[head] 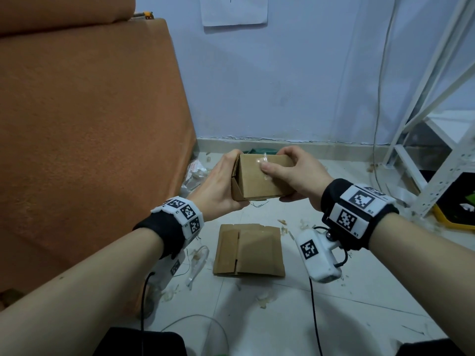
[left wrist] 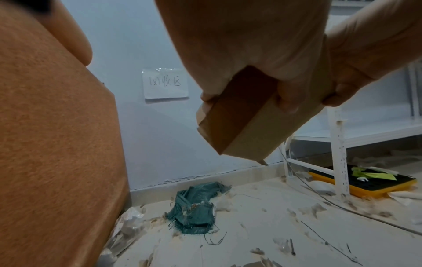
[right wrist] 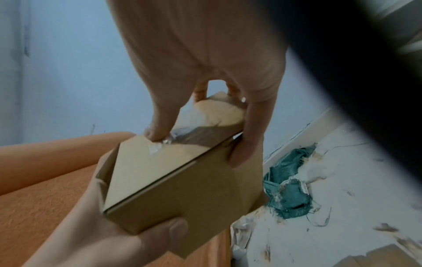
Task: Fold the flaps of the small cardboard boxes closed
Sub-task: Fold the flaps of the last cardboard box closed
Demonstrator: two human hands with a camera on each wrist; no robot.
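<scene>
A small brown cardboard box [head: 259, 177] is held up in front of me above the floor. My left hand [head: 218, 183] cups its left end, where the side flaps [head: 235, 176] lie partly folded in, thumb under the bottom edge. My right hand [head: 290, 173] grips the right end, fingers curled over the top, thumb pressing a scrap of clear tape [head: 264, 160] on the top face. In the right wrist view the box [right wrist: 182, 182] shows the tape scrap [right wrist: 157, 147] and the left thumb [right wrist: 164, 233] below. The left wrist view shows the box [left wrist: 246, 122] from below. A second cardboard box [head: 248, 250] lies flattened on the floor.
An orange upholstered sofa [head: 84, 119] fills the left side. A white metal shelf frame [head: 434, 140] stands at the right, with a yellow-edged black tray [left wrist: 365, 180] under it. A crumpled green cloth [left wrist: 196, 207] lies by the wall. Tape scraps and debris litter the white tiled floor [head: 334, 291].
</scene>
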